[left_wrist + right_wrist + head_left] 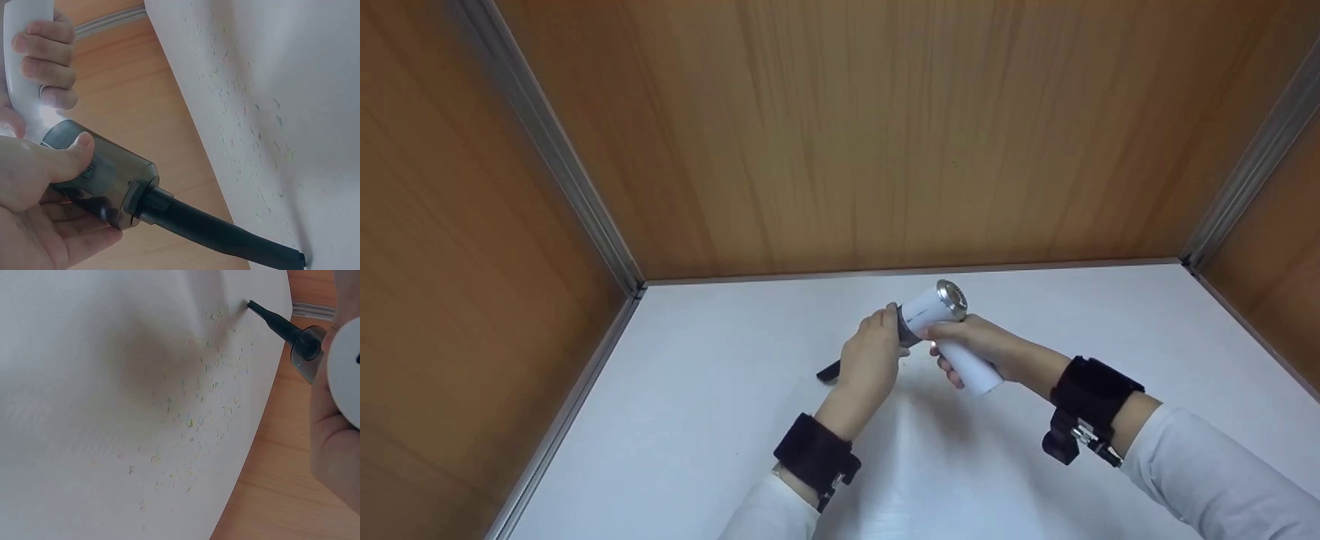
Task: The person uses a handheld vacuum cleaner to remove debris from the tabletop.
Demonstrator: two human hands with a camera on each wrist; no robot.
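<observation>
Handheld vacuum at the desk, scraps still scattered

Handheld vacuum [937, 330] is up off the desk [720, 420], held in both my hands near the back wall. My right hand [979, 346] is wrapped round its white handle; my left hand [871, 358] is curled round the smoky dust cup [104, 180], thumb on top. The black nozzle [225, 233] slants down, its tip touching the white surface. I judge the cleaning barely begun: a wide scatter of small paper scraps [197, 422] lies beside the tip, seemingly untouched. Nearly all of the sweeping looks left to do.
</observation>
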